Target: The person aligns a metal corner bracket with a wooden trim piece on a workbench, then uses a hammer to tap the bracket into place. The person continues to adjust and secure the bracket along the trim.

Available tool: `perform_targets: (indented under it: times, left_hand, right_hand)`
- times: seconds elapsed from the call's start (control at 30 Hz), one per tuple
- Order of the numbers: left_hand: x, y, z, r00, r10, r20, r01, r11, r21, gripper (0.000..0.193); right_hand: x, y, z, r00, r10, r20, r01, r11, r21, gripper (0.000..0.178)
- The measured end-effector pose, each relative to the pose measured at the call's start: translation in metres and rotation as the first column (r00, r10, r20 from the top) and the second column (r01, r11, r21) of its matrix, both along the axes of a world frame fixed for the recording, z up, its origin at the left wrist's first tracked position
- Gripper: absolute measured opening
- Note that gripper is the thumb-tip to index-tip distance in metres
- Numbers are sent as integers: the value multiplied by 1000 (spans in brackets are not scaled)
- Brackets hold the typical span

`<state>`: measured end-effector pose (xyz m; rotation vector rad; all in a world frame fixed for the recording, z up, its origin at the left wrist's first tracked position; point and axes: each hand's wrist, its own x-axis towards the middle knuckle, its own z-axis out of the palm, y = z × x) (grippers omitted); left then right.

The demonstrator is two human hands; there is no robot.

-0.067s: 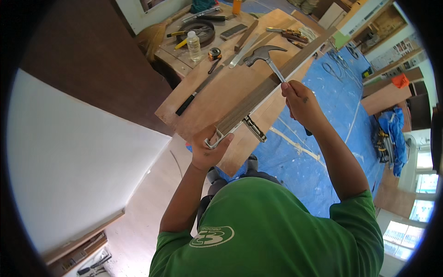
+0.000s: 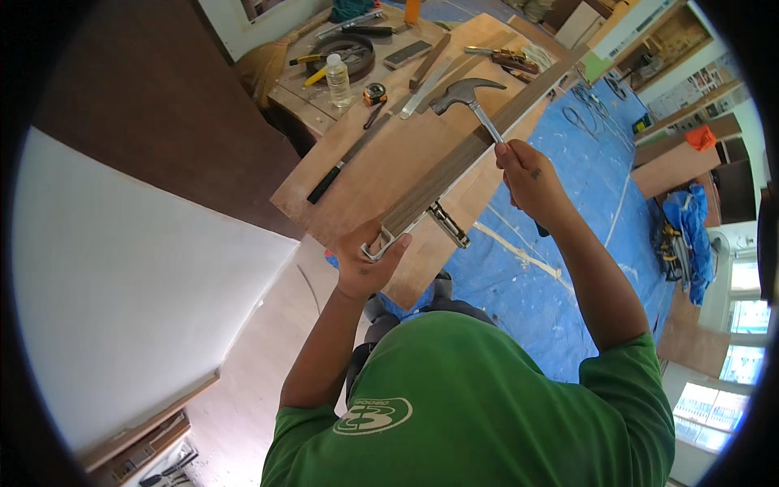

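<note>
My left hand (image 2: 363, 272) is closed around the near end of a long, narrow wood-grain board (image 2: 434, 185) with a white edge. A pale, hook-shaped end piece (image 2: 378, 246) shows between its thumb and fingers. From the board's right side juts a metal cabinet hinge (image 2: 448, 225). My right hand (image 2: 533, 185) is wrapped around the handle of a claw hammer (image 2: 460, 95), close to the board's right edge. The hammer's head appears above the board's left side, claw pointing right; whether it touches anything I cannot tell.
Beneath the board is a plywood worktop (image 2: 324, 217) bearing a black-handled blade tool (image 2: 347, 164), a tape measure (image 2: 375, 93) and wood strips. Beyond stand a clear bottle (image 2: 337, 81) and a dark round tray (image 2: 357, 55). Blue sheeting (image 2: 560, 268) covers the floor at right; a white panel (image 2: 138, 284) stands left.
</note>
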<state>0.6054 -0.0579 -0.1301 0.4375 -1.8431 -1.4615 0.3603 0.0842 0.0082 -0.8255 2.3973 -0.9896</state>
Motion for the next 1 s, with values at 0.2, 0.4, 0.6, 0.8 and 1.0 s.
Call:
perform_targets:
  times: [0.2,0.4,0.6,0.8,1.0]
  left_hand:
    - [3,-7,-10,994,-88,62,87,996,11,17]
    - [-1,-10,2,999,-40,18,42,994,-100,22]
    - [0,-12,7,993,-119,29,121,985,-119,53]
    - [1,-12,0,987,-163,13,164,980,-111,64]
    - [2,-12,3,983,-182,18,183,980,-75,66]
  right_hand:
    - [11,-8,27,999,-30,25,26,987,161,49]
    - [12,-13,28,999,-33,16,30,980,196,52]
    - [16,-17,28,994,-108,26,99,967,236,53]
    - [41,-19,30,992,-108,70,85,960,267,56]
    - [86,-10,18,998,8,58,-22,968,250,56]
